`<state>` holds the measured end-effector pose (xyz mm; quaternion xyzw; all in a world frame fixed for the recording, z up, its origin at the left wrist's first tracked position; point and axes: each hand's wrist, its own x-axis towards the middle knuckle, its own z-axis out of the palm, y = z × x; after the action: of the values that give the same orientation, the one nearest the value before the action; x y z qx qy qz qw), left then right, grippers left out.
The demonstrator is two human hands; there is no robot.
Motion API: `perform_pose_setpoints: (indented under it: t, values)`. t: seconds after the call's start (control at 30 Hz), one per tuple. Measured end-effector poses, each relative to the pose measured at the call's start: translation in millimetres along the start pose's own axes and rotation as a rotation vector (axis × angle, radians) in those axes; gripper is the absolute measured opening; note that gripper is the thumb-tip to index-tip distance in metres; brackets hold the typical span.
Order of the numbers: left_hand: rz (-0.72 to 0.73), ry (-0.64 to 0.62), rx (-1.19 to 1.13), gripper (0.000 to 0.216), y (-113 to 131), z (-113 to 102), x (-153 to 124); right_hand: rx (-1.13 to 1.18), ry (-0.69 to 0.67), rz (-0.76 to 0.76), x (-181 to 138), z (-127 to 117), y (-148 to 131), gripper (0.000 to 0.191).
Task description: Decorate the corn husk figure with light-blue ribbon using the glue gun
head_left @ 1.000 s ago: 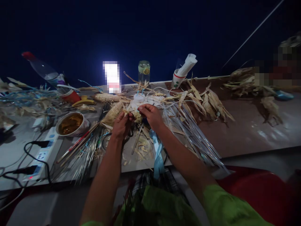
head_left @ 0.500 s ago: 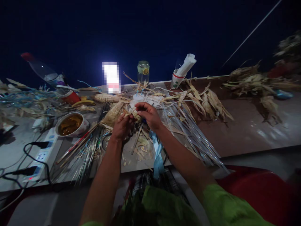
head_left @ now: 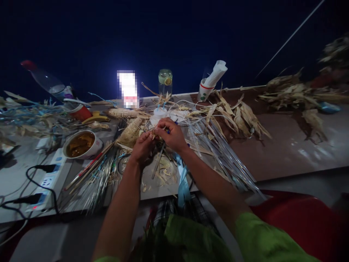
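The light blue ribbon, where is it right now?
In the head view, the light blue ribbon runs over the near edge of the table, just left of the right forearm and below the right hand.

A white, pixelated panel [head_left: 128,87] blazes at upper left of center, throwing a blue halo onto an otherwise dim, near-black backdrop [head_left: 234,36]. Glare spots the tabletop [head_left: 305,156] at right, and clear rods [head_left: 231,156] glint nearby. Shadow pools beneath the husks [head_left: 286,89]. Detail softens where the left hand [head_left: 142,146] meets the right hand [head_left: 173,136]; blur and wide-angle stretching mark the frame's edges.
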<state>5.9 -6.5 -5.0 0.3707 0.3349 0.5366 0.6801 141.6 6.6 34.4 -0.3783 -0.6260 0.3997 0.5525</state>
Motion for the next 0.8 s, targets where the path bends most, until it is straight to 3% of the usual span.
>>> perform_pose_setpoints:
  t: [0.13, 0.33, 0.53, 0.8]
  values:
    - [-0.016, 0.024, -0.010, 0.026, 1, 1, -1, 0.079, 0.033, 0.026, 2, 0, 5, 0.013]
    - [-0.023, 0.017, -0.022, 0.027, 2, 2, -2, 0.420, -0.003, 0.375, 3, 2, 8, 0.018]
    - [-0.025, 0.009, -0.029, 0.024, 2, 3, -2, 0.600, 0.019, 0.564, 3, 2, 4, 0.020]
    - [0.066, 0.048, -0.129, 0.024, 2, -2, 0, 0.666, 0.228, 0.509, 12, -8, 15, 0.024]
